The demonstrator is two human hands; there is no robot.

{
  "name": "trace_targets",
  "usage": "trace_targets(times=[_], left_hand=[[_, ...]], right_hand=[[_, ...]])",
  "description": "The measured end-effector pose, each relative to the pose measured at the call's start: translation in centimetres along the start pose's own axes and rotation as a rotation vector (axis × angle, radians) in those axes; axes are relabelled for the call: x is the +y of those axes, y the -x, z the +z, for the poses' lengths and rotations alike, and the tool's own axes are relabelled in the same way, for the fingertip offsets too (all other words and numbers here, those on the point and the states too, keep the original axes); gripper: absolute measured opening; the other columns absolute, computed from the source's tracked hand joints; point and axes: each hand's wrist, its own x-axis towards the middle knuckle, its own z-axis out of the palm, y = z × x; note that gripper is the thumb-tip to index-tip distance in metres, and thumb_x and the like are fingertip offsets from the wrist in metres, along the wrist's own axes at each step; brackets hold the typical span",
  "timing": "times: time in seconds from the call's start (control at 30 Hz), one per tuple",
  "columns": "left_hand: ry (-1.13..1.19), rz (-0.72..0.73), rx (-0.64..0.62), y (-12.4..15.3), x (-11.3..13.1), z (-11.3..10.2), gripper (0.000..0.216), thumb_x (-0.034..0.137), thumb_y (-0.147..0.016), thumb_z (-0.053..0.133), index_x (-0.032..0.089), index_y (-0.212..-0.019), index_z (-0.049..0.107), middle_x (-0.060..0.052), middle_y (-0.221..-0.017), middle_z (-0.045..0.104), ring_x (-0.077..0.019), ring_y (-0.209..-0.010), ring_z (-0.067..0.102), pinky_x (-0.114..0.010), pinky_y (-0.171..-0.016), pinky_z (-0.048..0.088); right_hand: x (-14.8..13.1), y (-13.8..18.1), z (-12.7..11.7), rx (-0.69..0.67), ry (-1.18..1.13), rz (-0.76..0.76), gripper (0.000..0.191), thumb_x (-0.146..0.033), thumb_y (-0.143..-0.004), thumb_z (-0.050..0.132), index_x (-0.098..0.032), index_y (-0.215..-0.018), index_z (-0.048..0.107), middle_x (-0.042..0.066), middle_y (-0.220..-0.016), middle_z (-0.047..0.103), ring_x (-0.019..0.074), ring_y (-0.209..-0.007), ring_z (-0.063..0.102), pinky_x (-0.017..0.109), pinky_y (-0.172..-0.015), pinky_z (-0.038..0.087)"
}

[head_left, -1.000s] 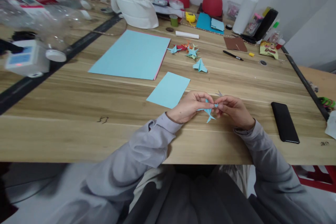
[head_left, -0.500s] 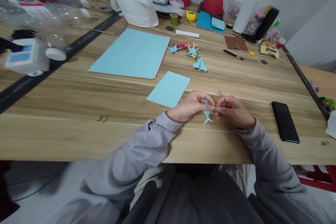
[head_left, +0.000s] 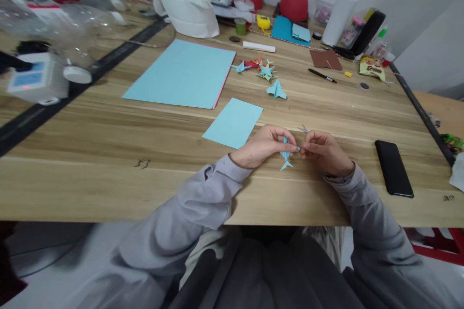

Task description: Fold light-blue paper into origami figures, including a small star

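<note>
nearby, sleeves (head_left: 206,198): grey cloth, softly creased, bunched at the cuffs.
left hand (head_left: 266,147): thumb and fingers pinching the folded blue paper (head_left: 285,155), palm turned inward.
folded blue paper: lies between the two hands, under and beside the left fingertips; narrow, crisply creased, with a forked tail pointing toward the body and a small tip poking out toward the right hand (head_left: 326,152).
right hand: thumb and fingers bent toward each other just beside that tip; cannot tell whether they pinch it.
phone (head_left: 394,169): flat black slab, smooth, well to the right of the right hand.
scissors (head_left: 303,129): thin grey metal blades, spread apart, just beyond the right fingers.
table (head_left: 108,174): wood with pale and brown streaked grain.
small blue sheet (head_left: 234,123): flat, four-cornered, matte, beside the left hand.
large blue sheet (head_left: 181,75): smooth and flat, a pink edge showing along its right side.
paper plane (head_left: 276,90): blue, sharp-winged, with a raised middle fold.
folded shapes (head_left: 266,71): pointed paper pieces in blue, red and orange, heaped together.
pen (head_left: 322,76): slim, black.
paper roll (head_left: 340,19): white cylinder, upright.
</note>
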Motion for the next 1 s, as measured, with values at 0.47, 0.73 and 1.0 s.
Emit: trace_targets(times=[0.47,0.73,1.0], left_hand=[[-0.042,0.029,0.059,-0.07,-0.24,-0.09,0.029,0.032,-0.057,0.088,0.013,-0.069,0.069,0.004,-0.05,0.055,-0.0058,-0.048,0.042,-0.022,-0.048,0.028],[-0.088,0.034,0.093,-0.11,-0.23,-0.15,0.028,0.032,-0.057,0.087,0.014,-0.067,0.069,0.005,-0.046,0.049,-0.0057,-0.047,0.035,-0.023,-0.047,0.022],[-0.098,0.029,0.091,-0.1,-0.09,-0.14,0.028,0.033,-0.056,0.086,0.014,-0.067,0.069,0.005,-0.047,0.05,-0.0066,-0.049,0.034,-0.024,-0.049,0.021]], right_hand=[[-0.18,0.05,0.29,-0.091,0.079,0.014,0.029,-0.042,-0.069,0.085,-0.017,-0.071,0.071,0.0,-0.065,0.07,0.009,-0.056,0.063,0.021,-0.056,0.046],[-0.17,0.09,0.4,-0.087,0.112,0.023,0.028,-0.043,-0.068,0.085,-0.017,-0.071,0.072,0.0,-0.065,0.071,0.0096,-0.057,0.062,0.022,-0.056,0.046],[-0.09,0.06,0.26,-0.078,0.074,0.034,0.029,-0.044,-0.068,0.085,-0.017,-0.071,0.073,0.001,-0.067,0.071,0.0098,-0.058,0.063,0.022,-0.057,0.048]])
